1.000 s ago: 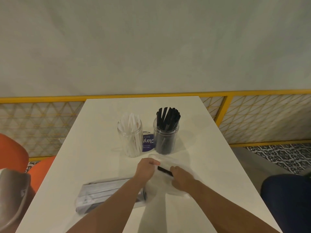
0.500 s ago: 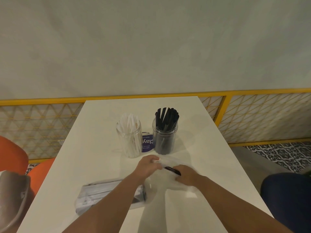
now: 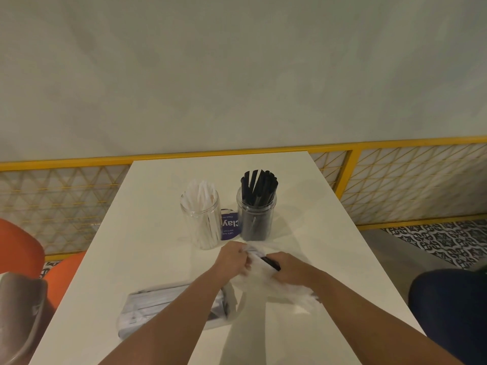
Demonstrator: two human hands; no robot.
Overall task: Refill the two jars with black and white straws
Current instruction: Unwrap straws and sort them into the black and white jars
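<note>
Left hand (image 3: 234,259) pinches the mouth of a clear plastic bag (image 3: 300,293); right hand (image 3: 288,270) is curled round a black straw (image 3: 271,262) at that mouth. Whether it grips through the film cannot be told. The straw lies between both hands, low over the table (image 3: 147,233), near the jar of black straws (image 3: 257,219). Judged light, stiff, crushable; bag limp and slippery — take the straw mid-length.

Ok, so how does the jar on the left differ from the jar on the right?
The left jar holds white straws; the right jar holds black straws. The right jar's straws poke higher above the rim than the left jar's. The left jar stands slightly nearer the camera than the right jar. Both are clear, upright and lidless.
</note>
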